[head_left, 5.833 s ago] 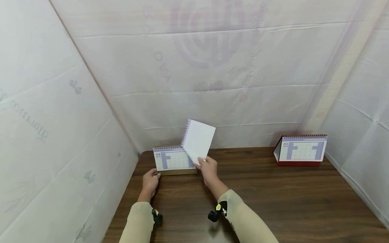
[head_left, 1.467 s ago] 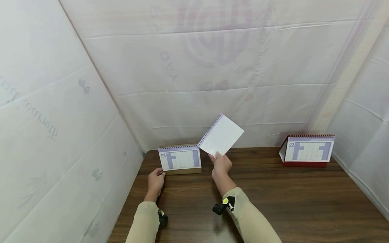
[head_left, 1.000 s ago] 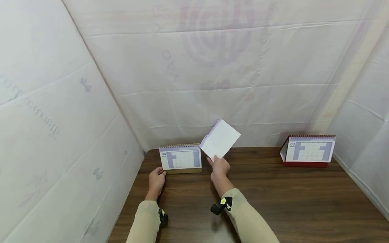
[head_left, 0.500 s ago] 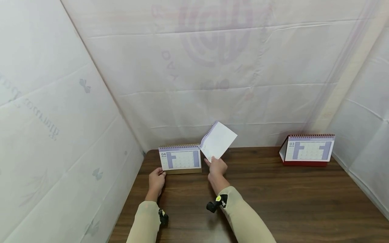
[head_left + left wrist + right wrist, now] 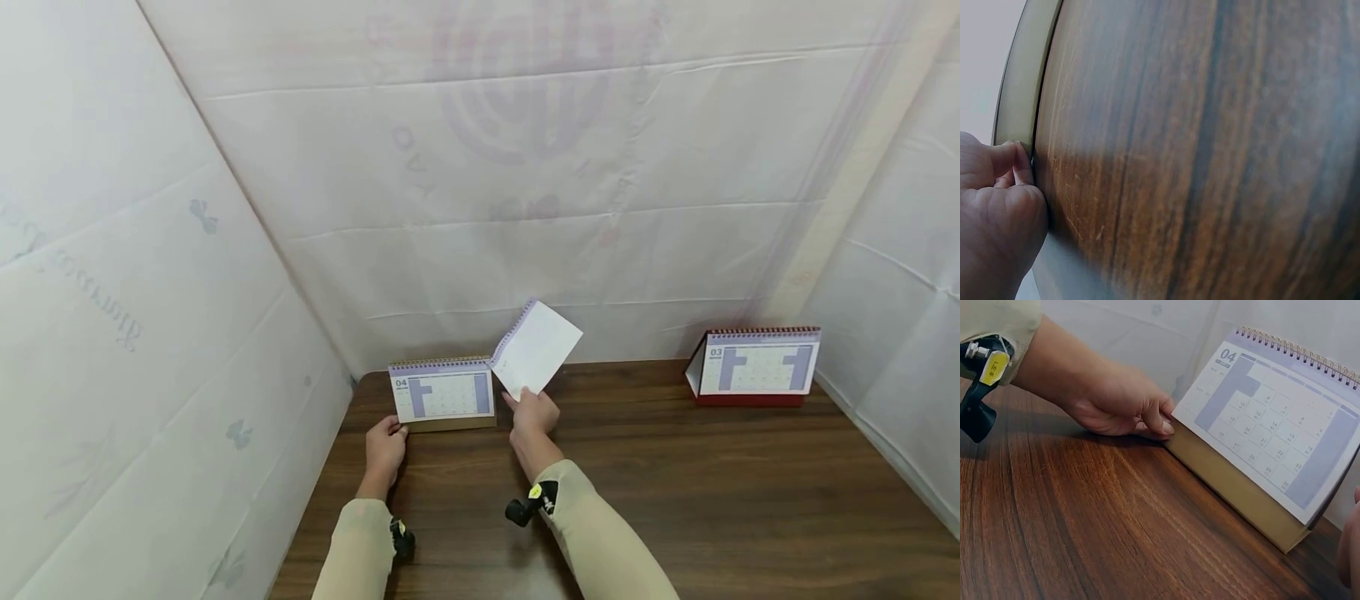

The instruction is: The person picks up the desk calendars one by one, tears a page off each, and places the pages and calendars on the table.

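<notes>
A spiral-bound desk calendar [image 5: 442, 395] showing page 04 stands on a tan base at the back left of the wooden table [image 5: 675, 492]. My left hand [image 5: 386, 442] holds the calendar's lower left corner, with curled fingers against the base [image 5: 1235, 490]. My right hand [image 5: 534, 414] pinches the bottom edge of a loose white page [image 5: 536, 348] lifted up and to the right of the calendar. In the right wrist view the calendar [image 5: 1279, 434] faces the camera and my left hand [image 5: 1119, 403] rests at its corner. In the left wrist view my left hand's fingers [image 5: 1013, 169] press the base edge.
A second desk calendar [image 5: 756, 367], red-based and showing page 03, stands at the back right. White sheeting [image 5: 480, 167] walls in the table on the left, back and right. Small black cameras sit on both wrists.
The lifted page has come down and leftward, closer to the calendar's right end. My right hand moved slightly left with it. The left hand has stayed at the corner.
</notes>
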The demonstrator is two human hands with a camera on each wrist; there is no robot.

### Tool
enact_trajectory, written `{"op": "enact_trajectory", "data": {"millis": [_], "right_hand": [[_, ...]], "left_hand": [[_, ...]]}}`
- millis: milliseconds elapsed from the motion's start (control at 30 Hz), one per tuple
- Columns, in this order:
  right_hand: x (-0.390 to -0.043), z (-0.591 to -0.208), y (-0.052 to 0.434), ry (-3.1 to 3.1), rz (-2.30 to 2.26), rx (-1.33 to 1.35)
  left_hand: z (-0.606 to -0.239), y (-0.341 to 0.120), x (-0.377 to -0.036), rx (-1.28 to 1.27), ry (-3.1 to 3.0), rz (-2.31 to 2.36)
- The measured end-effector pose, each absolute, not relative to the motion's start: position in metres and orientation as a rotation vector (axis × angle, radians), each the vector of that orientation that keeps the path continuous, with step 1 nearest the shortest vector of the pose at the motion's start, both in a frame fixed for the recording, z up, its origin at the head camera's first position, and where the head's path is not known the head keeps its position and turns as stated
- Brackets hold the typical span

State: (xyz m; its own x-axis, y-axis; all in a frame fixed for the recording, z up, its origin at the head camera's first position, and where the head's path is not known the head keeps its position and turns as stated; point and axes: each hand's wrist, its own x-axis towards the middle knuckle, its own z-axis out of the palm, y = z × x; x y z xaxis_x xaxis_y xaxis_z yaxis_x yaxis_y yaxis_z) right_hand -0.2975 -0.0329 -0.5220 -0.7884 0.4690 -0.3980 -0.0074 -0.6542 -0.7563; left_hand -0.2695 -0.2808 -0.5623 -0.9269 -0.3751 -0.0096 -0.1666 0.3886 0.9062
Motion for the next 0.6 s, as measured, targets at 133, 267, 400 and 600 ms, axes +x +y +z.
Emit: {"op": "enact_trajectory", "data": {"millis": [133, 267, 400, 600], "right_hand": [[-0.295, -0.523, -0.029, -1.163, 2.486, -0.826], [-0.293, -0.531, -0.021, -1.343, 2.415, -0.712], [-0.292, -0.539, -0.003, -1.55, 2.241, -0.492], [-0.298, -0.534, 0.034, -1.776, 2.068, -0.215]], "left_hand": [[-0.561, -0.281, -0.27, 0.463, -2.451, -1.558], [-0.559, -0.284, -0.271, 0.458, -2.465, -1.556], [-0.559, -0.284, -0.27, 0.458, -2.473, -1.567], [-0.561, -0.277, -0.272, 0.441, -2.482, -1.565]]}}
